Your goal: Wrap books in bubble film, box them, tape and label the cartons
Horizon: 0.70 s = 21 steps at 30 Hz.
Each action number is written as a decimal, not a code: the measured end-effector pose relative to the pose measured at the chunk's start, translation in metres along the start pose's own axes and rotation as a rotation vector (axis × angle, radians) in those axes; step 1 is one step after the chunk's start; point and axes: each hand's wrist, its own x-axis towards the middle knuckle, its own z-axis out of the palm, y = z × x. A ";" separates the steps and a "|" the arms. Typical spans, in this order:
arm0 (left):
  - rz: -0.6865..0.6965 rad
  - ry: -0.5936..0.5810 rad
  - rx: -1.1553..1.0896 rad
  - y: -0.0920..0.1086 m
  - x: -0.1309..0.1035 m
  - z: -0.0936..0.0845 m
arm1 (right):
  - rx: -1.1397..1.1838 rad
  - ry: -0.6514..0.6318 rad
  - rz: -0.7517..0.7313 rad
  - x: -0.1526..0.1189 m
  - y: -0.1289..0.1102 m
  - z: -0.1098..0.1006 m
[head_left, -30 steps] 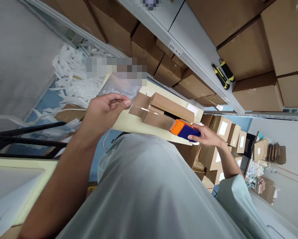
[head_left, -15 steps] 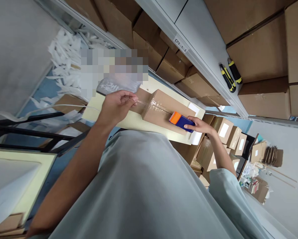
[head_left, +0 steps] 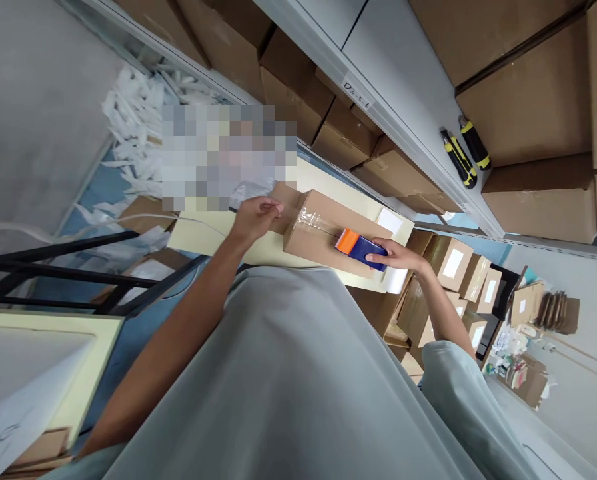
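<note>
Head view: we see the right hand gripping the tape dispenser over a carton on the pale table.
We judge this carton stiff and rather light, best held by its sides; the dispenser seems hard, best held at its blue body. The left hand has fingers pinched together; whether they hold something, we cannot tell. Clear tape lies on the carton's top, and its contents are hidden from us.

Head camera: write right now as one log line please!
right hand: grips blue-and-orange tool at cardboard box | left hand: pinched near box end, hold unclear | clear tape: on box
</note>
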 end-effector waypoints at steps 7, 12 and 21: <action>0.234 0.172 0.129 -0.027 -0.010 0.031 | -0.027 0.016 -0.030 0.000 0.004 0.002; 0.414 0.257 0.318 -0.012 -0.046 0.020 | -0.018 -0.003 -0.108 0.002 0.009 0.002; 0.407 0.293 0.440 -0.006 -0.068 0.047 | -0.233 -0.002 -0.152 0.011 0.017 0.005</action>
